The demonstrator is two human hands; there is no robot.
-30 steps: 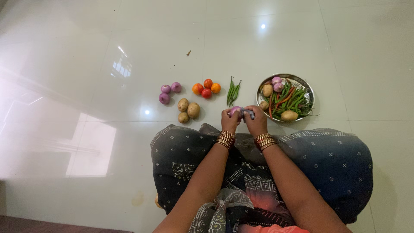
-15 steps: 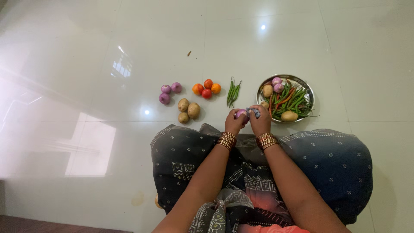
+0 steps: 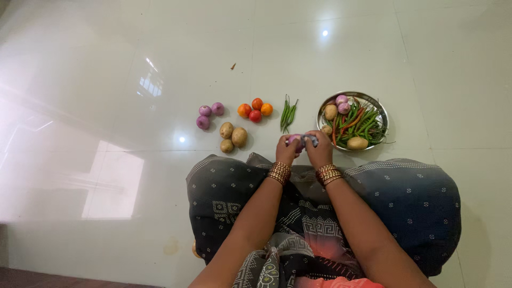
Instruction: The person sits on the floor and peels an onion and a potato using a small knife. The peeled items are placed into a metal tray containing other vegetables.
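Note:
My left hand (image 3: pixel 286 151) and my right hand (image 3: pixel 320 150) are held together just in front of my lap. Between them is a purple onion (image 3: pixel 295 140), gripped by my left hand. My right hand pinches a small grey cloth (image 3: pixel 309 140) against the onion. A round steel plate (image 3: pixel 380 112) stands just beyond my right hand, holding potatoes, purple onions and green and red chillies.
On the pale tiled floor lie small sorted groups: three purple onions (image 3: pixel 208 114), three potatoes (image 3: pixel 233 136), several tomatoes (image 3: pixel 255 110) and a few green chillies (image 3: pixel 288 113). A small brown scrap (image 3: pixel 233 66) lies farther out. My dark patterned skirt (image 3: pixel 405 208) covers my lap.
Both hands shifted slightly to the right toward the plate and then back a little, turning the onion against the cloth. The groups on the floor have not moved.

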